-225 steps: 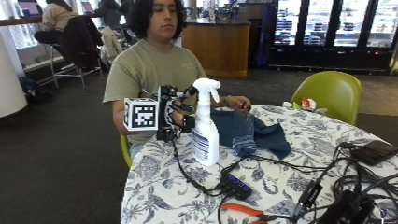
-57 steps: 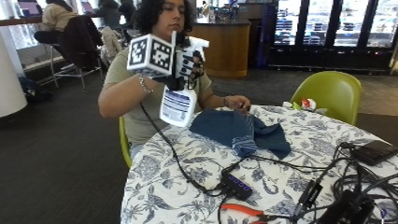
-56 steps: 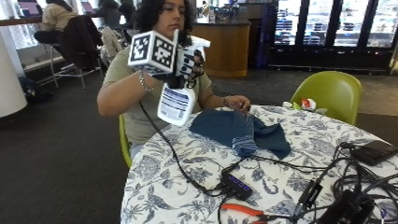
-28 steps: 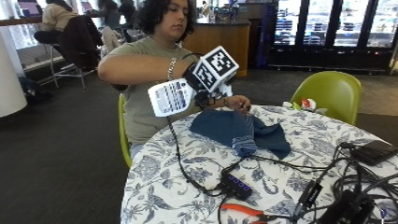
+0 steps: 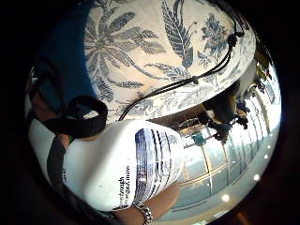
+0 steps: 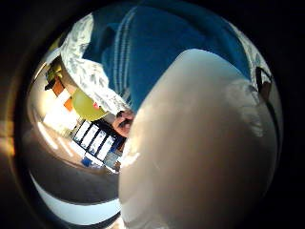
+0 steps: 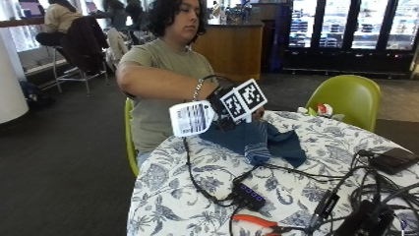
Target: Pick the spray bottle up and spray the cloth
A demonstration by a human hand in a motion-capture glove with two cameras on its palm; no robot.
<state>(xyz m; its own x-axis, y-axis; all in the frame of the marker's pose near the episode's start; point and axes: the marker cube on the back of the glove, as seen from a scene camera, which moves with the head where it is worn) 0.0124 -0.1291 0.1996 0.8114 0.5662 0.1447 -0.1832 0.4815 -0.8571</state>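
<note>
Clearly the pick-up was done: nearest the palm, the spray bottle (image 7: pixel 192 118) filled most of both palm views, its white body and printed label close against the gloved right hand (image 7: pixel 225 105). From the outside view, that hand held the bottle aloft and tipped almost on its side, base pointing away from the table's middle and the head end toward the cloth (image 7: pixel 256 141). The fingers themselves were hidden behind the marker block and the bottle, but since the bottle was carried clear of the table, I judged them wrapped round its neck.

Just beyond the bottle, the blue cloth lay bunched on the floral tablecloth (image 7: pixel 203 196) at the edge nearest the person, under and just beside the raised hand. The thumb-side palm view showed the same blue fabric (image 6: pixel 157 52) past the bottle's shoulder, so the nozzle seemed roughly aimed at it.

No mist or wet patch could be made out, so whether any spraying had begun was not clear. What seemed left was pulling the trigger over the cloth. The bare hand was mostly hidden behind the cloth.
</note>
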